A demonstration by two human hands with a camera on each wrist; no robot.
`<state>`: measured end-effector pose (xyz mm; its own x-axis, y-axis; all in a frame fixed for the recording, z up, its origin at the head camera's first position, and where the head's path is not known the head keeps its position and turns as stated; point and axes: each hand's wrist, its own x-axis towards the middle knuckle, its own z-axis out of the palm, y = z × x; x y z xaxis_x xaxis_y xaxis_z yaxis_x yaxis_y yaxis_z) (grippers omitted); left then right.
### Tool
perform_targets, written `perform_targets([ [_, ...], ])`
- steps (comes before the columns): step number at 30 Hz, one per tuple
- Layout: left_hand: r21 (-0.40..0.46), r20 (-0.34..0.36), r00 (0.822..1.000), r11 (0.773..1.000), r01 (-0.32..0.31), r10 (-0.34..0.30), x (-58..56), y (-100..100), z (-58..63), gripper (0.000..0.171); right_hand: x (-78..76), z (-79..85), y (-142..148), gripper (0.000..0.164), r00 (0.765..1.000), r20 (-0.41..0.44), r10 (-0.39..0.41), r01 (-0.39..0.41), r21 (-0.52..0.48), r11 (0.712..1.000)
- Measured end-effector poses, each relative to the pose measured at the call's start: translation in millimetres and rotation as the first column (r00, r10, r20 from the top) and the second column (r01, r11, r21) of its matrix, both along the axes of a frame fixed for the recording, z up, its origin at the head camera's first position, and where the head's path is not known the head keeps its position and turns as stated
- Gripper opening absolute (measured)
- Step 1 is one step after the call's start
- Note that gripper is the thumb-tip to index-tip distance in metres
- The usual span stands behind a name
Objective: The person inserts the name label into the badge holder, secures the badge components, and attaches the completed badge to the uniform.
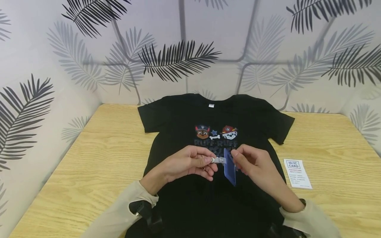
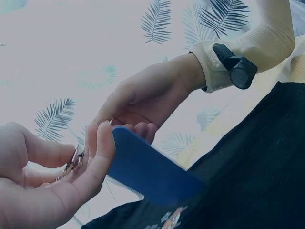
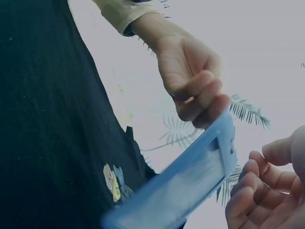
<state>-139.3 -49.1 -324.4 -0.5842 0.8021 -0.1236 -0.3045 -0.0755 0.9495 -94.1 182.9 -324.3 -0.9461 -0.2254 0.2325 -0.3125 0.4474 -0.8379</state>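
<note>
My left hand [image 1: 189, 162] pinches the metal clip [image 2: 74, 161] of a blue badge holder [image 1: 230, 170]. A clear snap strap [image 1: 221, 160] joins clip and holder. The holder hangs tilted over a black T-shirt [image 1: 178, 195], its clear window [image 3: 190, 179] showing in the right wrist view. My right hand [image 1: 262, 168] is beside the holder's upper edge, fingers loosely bent. In the right wrist view, background shows between those fingertips [image 3: 256, 157] and the holder, and nothing shows between thumb and forefinger.
The T-shirt lies spread on a wooden table [image 1: 110, 138], with two cartoon dog faces [image 1: 215, 132] and lettering on its chest. To its right lies a white printed card [image 1: 297, 175] reading ID/IC CARD. A leaf-patterned curtain [image 1: 166, 29] hangs behind the table.
</note>
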Motion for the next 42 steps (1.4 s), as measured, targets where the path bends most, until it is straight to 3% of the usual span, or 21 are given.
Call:
perform_targets([
  [2, -0.022, -0.021, 1.0, 1.0, -0.016, 0.016, 1.1, 2.1, 1.0, 0.023, 3.5, 1.1, -3.6, 0.025, 0.998, -0.07, 0.0, 0.002, 0.041, 0.999],
  [5, -0.088, -0.127, 0.99, 0.994, -0.07, 0.059, 4.3, 6.9, 1.5, 0.021, 7.2, 1.1, -9.0, 0.03, 0.987, -0.161, -0.001, 0.018, 0.103, 0.995],
  [7, -0.143, -0.246, 0.965, 0.981, -0.133, 0.095, 7.3, 11.0, 1.5, 0.02, 8.3, 0.0, -12.2, 0.03, 0.979, -0.204, -0.005, 0.035, 0.145, 0.989],
  [9, -0.186, -0.351, 0.928, 0.963, -0.197, 0.123, 10.6, 14.9, 1.8, 0.02, 8.5, -1.6, -14.7, 0.031, 0.969, -0.246, -0.024, 0.073, 0.192, 0.979],
  [12, -0.201, -0.43, 0.891, 0.947, -0.25, 0.144, 14.7, 19.8, 2.4, 0.022, 8.5, -4.0, -17.1, 0.031, 0.948, -0.313, -0.064, 0.152, 0.266, 0.952],
  [16, -0.158, -0.395, 0.906, 0.961, -0.226, 0.148, 18.0, 23.8, 1.0, 0.022, 8.7, -5.4, -17.9, 0.034, 0.924, -0.371, -0.095, 0.223, 0.321, 0.92],
  [19, -0.109, -0.353, 0.92, 0.97, -0.219, 0.169, 19.3, 25.9, -1.1, 0.022, 9.2, -5.9, -18.5, 0.035, 0.92, -0.381, -0.093, 0.226, 0.32, 0.92],
  [25, -0.052, -0.313, 0.926, 0.97, -0.239, 0.212, 21.4, 29.6, -6.0, 0.022, 10.2, -7.5, -19.1, 0.034, 0.925, -0.371, -0.083, 0.214, 0.325, 0.921],
  [29, 0.008, -0.268, 0.94, 0.976, -0.217, 0.211, 22.9, 32.8, -10.0, 0.022, 11.1, -9.7, -19.9, 0.034, 0.909, -0.415, -0.035, 0.195, 0.35, 0.916],
  [33, 0.082, -0.194, 0.962, 0.981, -0.179, 0.191, 23.8, 35.3, -11.7, 0.022, 11.8, -11.9, -21.5, 0.036, 0.879, -0.477, 0.012, 0.166, 0.33, 0.929],
  [37, 0.137, -0.147, 0.972, 0.977, -0.162, 0.182, 24.0, 35.7, -14.3, 0.022, 11.4, -15.9, -24.7, 0.041, 0.853, -0.522, 0.015, 0.151, 0.275, 0.95],
  [42, 0.237, -0.115, 0.977, 0.96, -0.149, 0.179, 25.3, 34.2, -14.0, 0.028, 11.2, -19.7, -27.9, 0.036, 0.863, -0.506, -0.004, 0.11, 0.181, 0.977],
])
